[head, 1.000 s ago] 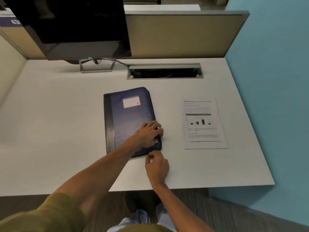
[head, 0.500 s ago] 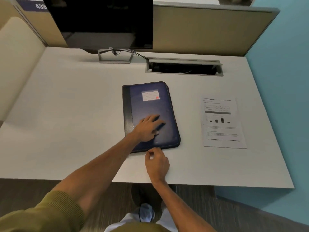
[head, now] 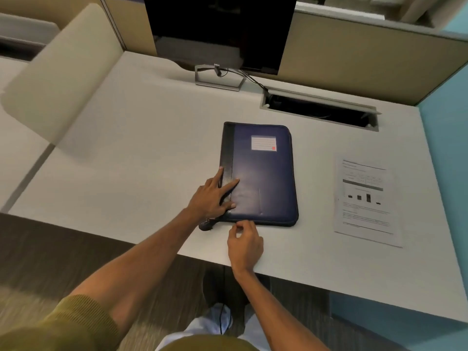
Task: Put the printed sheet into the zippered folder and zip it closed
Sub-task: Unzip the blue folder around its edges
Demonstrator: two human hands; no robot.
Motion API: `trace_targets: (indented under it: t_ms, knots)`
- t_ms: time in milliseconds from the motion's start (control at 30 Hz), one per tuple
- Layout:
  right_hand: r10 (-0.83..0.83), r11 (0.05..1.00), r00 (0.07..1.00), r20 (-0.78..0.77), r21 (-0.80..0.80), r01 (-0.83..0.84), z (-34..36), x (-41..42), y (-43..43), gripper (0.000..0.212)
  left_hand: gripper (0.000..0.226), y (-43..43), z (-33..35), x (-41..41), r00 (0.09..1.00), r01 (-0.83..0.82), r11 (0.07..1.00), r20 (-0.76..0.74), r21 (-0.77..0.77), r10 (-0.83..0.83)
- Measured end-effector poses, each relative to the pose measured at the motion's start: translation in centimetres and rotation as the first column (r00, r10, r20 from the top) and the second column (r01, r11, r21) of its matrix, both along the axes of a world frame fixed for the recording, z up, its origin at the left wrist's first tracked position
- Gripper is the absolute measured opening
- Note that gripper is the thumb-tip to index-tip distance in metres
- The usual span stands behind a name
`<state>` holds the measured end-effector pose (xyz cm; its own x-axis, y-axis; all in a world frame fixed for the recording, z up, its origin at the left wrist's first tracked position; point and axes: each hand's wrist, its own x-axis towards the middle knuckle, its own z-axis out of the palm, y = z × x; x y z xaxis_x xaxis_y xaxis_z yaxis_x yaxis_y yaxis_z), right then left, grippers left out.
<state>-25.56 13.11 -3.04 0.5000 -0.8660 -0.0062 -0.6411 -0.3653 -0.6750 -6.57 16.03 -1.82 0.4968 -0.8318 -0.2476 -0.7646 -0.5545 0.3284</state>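
The navy zippered folder (head: 263, 171) lies flat and closed on the white desk (head: 141, 153), with its black spine on the left and a white label near the top. My left hand (head: 212, 196) presses flat on its lower left corner, fingers spread across the spine. At the folder's near edge my right hand (head: 244, 243) has thumb and fingers pinched together on the zipper pull, which the fingers hide. A dark zipper tail (head: 206, 225) sticks out at the near left corner. The printed sheet (head: 367, 201), with a bar chart, lies apart to the right.
A black monitor (head: 217, 31) on a metal stand is at the back of the desk, beside an open cable tray (head: 319, 111). A beige partition runs behind, and a blue wall (head: 448, 148) is to the right. The desk's near edge is just below my hands.
My left hand slid from the folder's lower right to its lower left by the spine. My right hand moved left along the near edge. The view shifted.
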Motion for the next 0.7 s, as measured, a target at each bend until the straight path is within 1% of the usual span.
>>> trace_targets:
  t_ms: [133,233,267,300,333,367,400,433,467,533,600,700]
  knots:
    - [0.069,0.997,0.998,0.009,-0.022,-0.068,0.1,1.1,1.5,0.011,0.078,0.1,0.3,-0.4,1.0,-0.023,1.0,0.009,-0.012,0.023]
    - [0.151,0.987,0.989,-0.001,-0.061,-0.151,-0.2,1.2,1.7,0.011,0.082,0.6,0.4,-0.4,0.997,-0.065,0.997,-0.048,-0.033,0.063]
    - [0.179,0.982,0.984,-0.003,-0.067,-0.179,-0.4,1.2,1.6,0.011,0.086,1.1,0.5,-0.4,0.987,-0.127,0.991,-0.105,-0.051,0.122]
    - [0.194,0.978,0.981,-0.004,-0.073,-0.194,-0.5,1.2,1.3,0.011,0.089,1.6,0.7,-0.3,0.96,-0.224,0.972,-0.184,-0.064,0.21]
    - [0.196,0.978,0.981,-0.003,-0.076,-0.196,-0.6,1.2,1.1,0.011,0.087,2.4,1.0,-0.3,0.917,-0.327,0.942,-0.264,-0.071,0.298]
    - [0.194,0.978,0.981,-0.003,-0.075,-0.194,-0.5,1.2,0.8,0.011,0.079,3.3,1.2,-0.4,0.879,-0.394,0.916,-0.324,-0.078,0.35]
    - [0.193,0.978,0.981,-0.004,-0.073,-0.193,-0.5,1.2,0.5,0.011,0.069,4.4,1.6,-0.5,0.862,-0.399,0.914,-0.37,-0.078,0.345]
    - [0.196,0.978,0.98,-0.01,-0.074,-0.197,-0.5,1.2,0.2,0.01,0.063,5.5,1.9,-0.5,0.865,-0.341,0.938,-0.411,-0.059,0.289]
    - [0.2,0.976,0.98,-0.02,-0.078,-0.201,-0.6,1.2,-0.1,0.011,0.064,6.6,2.2,-0.4,0.873,-0.241,0.97,-0.443,-0.03,0.204]
    - [0.209,0.974,0.977,-0.039,-0.084,-0.211,-0.7,0.9,-0.5,0.012,0.081,8.2,2.7,-0.4,0.896,-0.06,0.997,-0.438,0.051,0.077]
    - [0.221,0.97,0.975,-0.037,-0.09,-0.224,-0.8,0.6,-0.8,0.012,0.091,8.6,2.4,-0.3,0.935,-0.03,0.996,-0.351,0.079,0.056]
    - [0.207,0.976,0.978,-0.03,-0.07,-0.208,-0.8,0.5,-1.0,0.013,0.09,8.4,1.8,-0.9,0.97,-0.019,0.999,-0.242,0.051,0.031]
